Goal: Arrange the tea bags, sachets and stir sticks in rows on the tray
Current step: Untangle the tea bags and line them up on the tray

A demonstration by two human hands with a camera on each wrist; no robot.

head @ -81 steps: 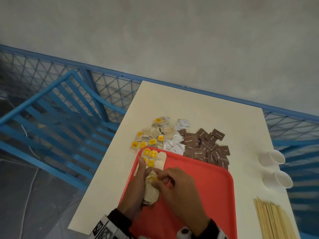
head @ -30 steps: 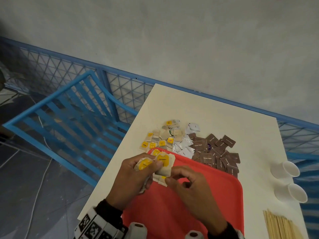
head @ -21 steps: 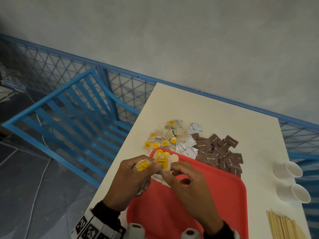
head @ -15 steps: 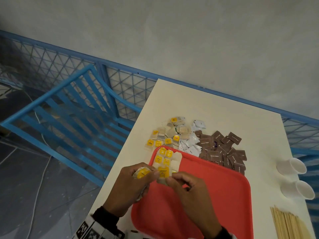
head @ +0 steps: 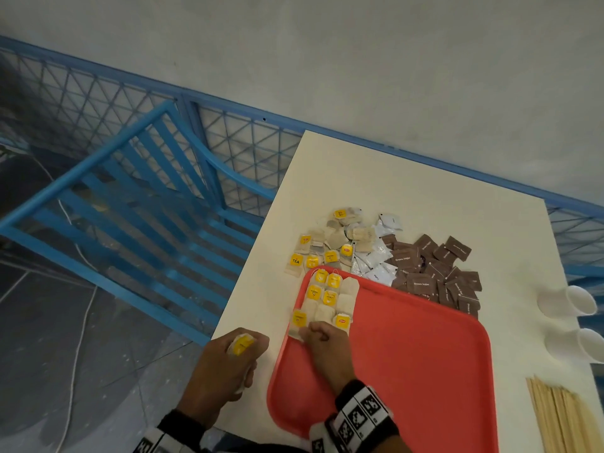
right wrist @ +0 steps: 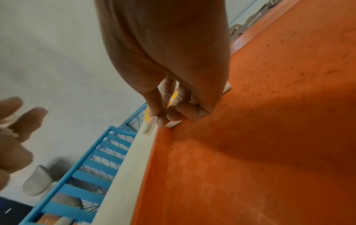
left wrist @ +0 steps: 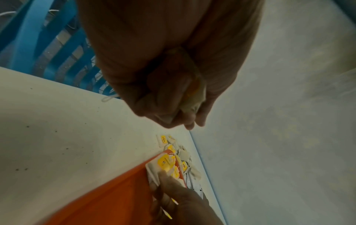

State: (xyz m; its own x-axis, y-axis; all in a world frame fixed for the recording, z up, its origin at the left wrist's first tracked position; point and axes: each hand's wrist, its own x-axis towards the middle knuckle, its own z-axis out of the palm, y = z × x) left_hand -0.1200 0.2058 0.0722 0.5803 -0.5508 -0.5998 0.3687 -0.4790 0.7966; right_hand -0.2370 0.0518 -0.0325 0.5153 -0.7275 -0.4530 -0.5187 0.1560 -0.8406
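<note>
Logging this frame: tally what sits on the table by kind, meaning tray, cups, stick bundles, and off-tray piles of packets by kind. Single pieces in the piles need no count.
Red tray: 1
White cups: 2
Stir stick bundle: 1
Brown sachet pile: 1
White sachet pile: 1
Tea bag pile: 1
Total: 7

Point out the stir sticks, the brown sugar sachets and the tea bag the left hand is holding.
stir sticks (head: pixel 568 420): head view, middle of the bundle at the table's near right corner.
brown sugar sachets (head: pixel 434 273): head view, middle of the pile behind the tray.
tea bag (head: pixel 241 344): head view, yellow tag showing in the left hand.
</note>
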